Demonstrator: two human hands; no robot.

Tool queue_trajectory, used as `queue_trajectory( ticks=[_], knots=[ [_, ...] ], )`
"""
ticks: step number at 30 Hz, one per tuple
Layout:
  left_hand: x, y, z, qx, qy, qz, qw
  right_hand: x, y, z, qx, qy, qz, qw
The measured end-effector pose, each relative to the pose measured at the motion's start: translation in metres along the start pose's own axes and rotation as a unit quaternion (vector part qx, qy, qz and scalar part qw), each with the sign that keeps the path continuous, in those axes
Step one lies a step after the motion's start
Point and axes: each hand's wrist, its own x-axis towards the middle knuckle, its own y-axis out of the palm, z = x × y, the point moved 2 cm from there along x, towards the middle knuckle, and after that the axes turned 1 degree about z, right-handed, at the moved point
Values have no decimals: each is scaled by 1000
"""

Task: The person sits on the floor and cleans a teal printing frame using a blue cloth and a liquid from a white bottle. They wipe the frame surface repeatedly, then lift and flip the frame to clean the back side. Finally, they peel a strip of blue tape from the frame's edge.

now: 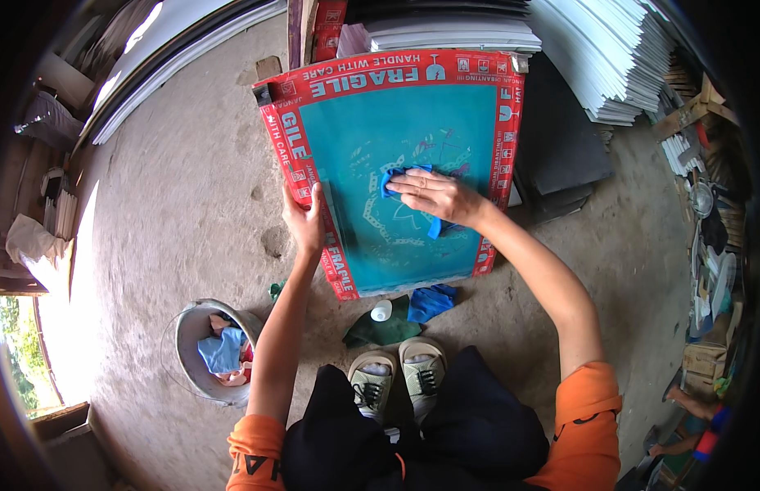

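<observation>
A screen-printing frame (355,123) with teal mesh and a red printed-tape border stands tilted before me. My left hand (304,219) grips its left edge, thumb on the front, other fingers partly hidden behind. My right hand (437,196) presses a bundled blue cloth (435,229) against the mesh, just right of its middle. Under and around the cloth, a pale outlined design with some purplish marks shows on the mesh. Below the frame's lower edge lie a dark green cloth (380,331), another blue cloth (433,303) and a small white bottle (381,310).
A metal bucket (188,356) of rags stands on the concrete floor left of my feet. Stacks of white sheets (601,57) and dark boards (560,139) lie behind and right of the frame. Clutter lines the right side, where another person's arm (692,403) shows low down.
</observation>
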Motion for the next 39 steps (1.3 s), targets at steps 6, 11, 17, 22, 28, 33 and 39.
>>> queue_trajectory(
  ticks=[6, 11, 17, 22, 28, 33, 39],
  knots=[
    [0, -5, 5, 6, -27, 3, 1000, 20, -31, -19, -103, 129, -93, 982],
    [1, -3, 0, 26, -12, 7, 1000, 25, -54, -35, -114, 97, -60, 987],
    [-8, -9, -3, 136, 51, 5, 989, -8, 14, 30, -9, 127, -88, 988],
    [-72, -14, -1, 276, 144, 18, 950, -110, 45, 110, 71, 133, 60, 987],
    [-153, -56, 49, 277, 190, 171, 926, -143, 31, 161, 64, 209, 97, 971],
    [-177, -55, 38, 265, 203, 354, 874, -192, 9, 201, 11, 351, 150, 924],
    [-189, -52, 37, 281, 171, 431, 840, -166, 11, 213, 73, 449, 98, 885]
  ],
)
